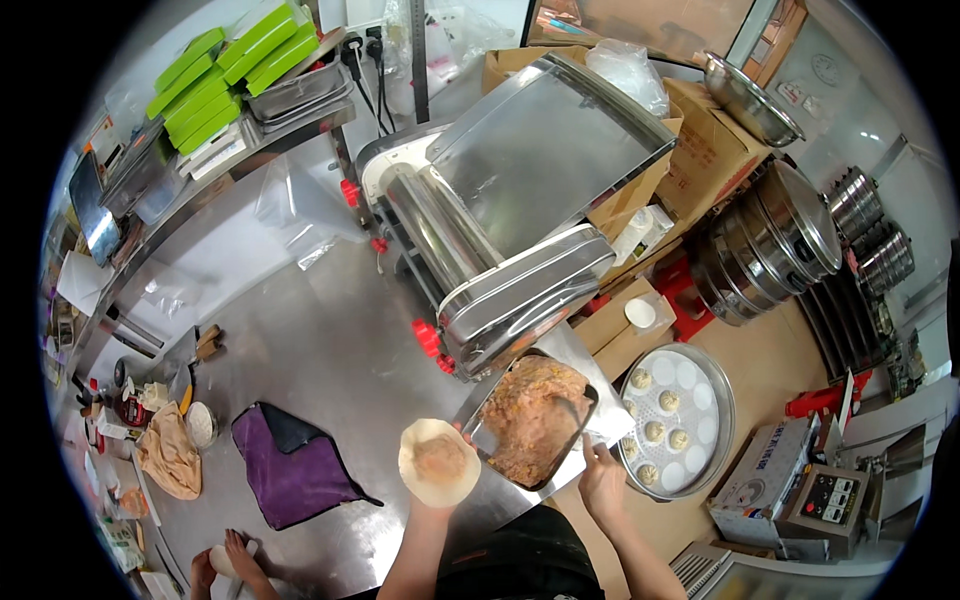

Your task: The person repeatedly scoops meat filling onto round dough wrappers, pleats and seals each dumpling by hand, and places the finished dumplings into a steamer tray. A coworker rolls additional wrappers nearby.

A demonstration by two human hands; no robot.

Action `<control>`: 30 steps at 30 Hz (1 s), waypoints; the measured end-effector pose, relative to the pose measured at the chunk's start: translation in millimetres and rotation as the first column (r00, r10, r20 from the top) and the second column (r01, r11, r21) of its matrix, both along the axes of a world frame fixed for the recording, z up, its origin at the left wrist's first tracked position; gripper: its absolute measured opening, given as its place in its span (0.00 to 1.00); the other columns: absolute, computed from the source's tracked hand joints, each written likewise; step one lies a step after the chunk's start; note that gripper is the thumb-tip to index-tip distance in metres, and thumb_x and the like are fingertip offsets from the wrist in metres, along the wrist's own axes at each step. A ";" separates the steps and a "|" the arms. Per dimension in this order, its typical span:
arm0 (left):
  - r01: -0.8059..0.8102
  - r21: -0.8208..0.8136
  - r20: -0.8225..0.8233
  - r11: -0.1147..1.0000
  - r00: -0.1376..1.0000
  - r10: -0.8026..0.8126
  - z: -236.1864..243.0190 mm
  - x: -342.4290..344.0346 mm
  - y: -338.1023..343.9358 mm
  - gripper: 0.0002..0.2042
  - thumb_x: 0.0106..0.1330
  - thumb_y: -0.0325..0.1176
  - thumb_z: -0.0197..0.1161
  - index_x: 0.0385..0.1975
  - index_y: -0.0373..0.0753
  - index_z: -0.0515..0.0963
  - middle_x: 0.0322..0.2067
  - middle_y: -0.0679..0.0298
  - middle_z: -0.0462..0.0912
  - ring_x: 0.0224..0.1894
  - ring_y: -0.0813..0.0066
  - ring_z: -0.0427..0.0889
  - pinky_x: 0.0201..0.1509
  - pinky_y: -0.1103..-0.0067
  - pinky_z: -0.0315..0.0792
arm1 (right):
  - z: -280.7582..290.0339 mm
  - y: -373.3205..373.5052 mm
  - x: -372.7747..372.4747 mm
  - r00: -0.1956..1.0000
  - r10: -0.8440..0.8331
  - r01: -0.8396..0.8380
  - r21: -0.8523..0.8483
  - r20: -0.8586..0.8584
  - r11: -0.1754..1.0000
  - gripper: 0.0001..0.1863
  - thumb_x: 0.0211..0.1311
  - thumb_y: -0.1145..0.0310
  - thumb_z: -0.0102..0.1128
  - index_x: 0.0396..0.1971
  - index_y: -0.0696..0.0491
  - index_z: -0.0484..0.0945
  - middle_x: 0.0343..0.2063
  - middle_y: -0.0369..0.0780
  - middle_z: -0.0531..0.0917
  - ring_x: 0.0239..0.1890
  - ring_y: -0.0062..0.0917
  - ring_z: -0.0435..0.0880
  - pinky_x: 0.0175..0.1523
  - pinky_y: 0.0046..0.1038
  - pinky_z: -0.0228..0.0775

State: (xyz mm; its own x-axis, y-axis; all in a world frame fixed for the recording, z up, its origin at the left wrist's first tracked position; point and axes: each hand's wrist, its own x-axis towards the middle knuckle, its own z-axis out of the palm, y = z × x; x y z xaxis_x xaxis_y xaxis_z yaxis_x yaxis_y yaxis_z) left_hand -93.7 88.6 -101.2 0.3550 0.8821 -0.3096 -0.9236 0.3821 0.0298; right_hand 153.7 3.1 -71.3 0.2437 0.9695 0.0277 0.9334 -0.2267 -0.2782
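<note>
A round dough wrapper point(412, 476) rests on my left hand point(430, 511), with a smear of pinkish meat filling point(440, 456) in its middle. The wrapper hides most of that hand; some fingertips curl up at its right edge. Just to the right stands a dark-rimmed rectangular tray point(541, 488) heaped with minced filling point(525, 420). My right hand point(602, 487) is closed at the tray's right side around the thin handle of a metal filling spatula point(572, 408). The spatula's blade is partly in the filling.
A round perforated steamer tray point(728, 430) with several pleated buns on paper circles stands right. A dough roller machine point(450, 230) stands behind the filling. A purple cloth point(295, 470) lies left. Another person's hands point(238, 555) handle dough at lower left. Stacked steamers point(770, 245) stand far right.
</note>
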 end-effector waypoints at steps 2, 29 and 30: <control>0.016 0.001 -0.024 1.000 1.000 -0.016 -2.6 2.2 -1.9 0.22 0.69 0.49 0.48 0.56 0.43 0.72 0.53 0.55 0.76 0.52 0.54 0.77 0.61 0.61 0.69 | -5.3 -0.2 -2.7 1.000 0.017 -0.017 -0.008 0.004 1.000 0.30 0.46 0.83 0.50 0.56 0.60 0.72 0.28 0.46 0.78 0.23 0.42 0.78 0.28 0.39 0.71; 0.175 -0.099 -0.076 0.980 0.980 -0.182 -38.9 56.2 15.1 0.20 0.69 0.49 0.50 0.49 0.40 0.74 0.47 0.58 0.80 0.50 0.62 0.79 0.54 0.64 0.75 | 12.5 -41.6 -6.3 -0.074 -0.381 0.231 -0.387 -0.922 0.893 0.21 0.67 0.80 0.48 0.59 0.59 0.70 0.29 0.33 0.75 0.20 0.12 0.62 0.23 0.15 0.53; 0.185 -0.064 -0.096 0.981 0.977 -0.191 -40.4 63.2 15.3 0.20 0.69 0.49 0.51 0.49 0.40 0.74 0.46 0.59 0.80 0.49 0.63 0.79 0.54 0.65 0.75 | 18.1 -45.9 -12.9 0.072 -0.333 0.234 -0.308 -0.940 0.922 0.20 0.67 0.80 0.48 0.59 0.59 0.70 0.29 0.34 0.76 0.21 0.13 0.64 0.24 0.15 0.56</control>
State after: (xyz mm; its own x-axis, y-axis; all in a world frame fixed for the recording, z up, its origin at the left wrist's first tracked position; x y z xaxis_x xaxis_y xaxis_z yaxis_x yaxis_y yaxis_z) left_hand -30.5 103.9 -141.6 0.4774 0.7833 -0.3981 -0.8284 0.5523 0.0933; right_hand 140.7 -42.8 -53.2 0.2708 0.8075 -0.5240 -0.2553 -0.4646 -0.8479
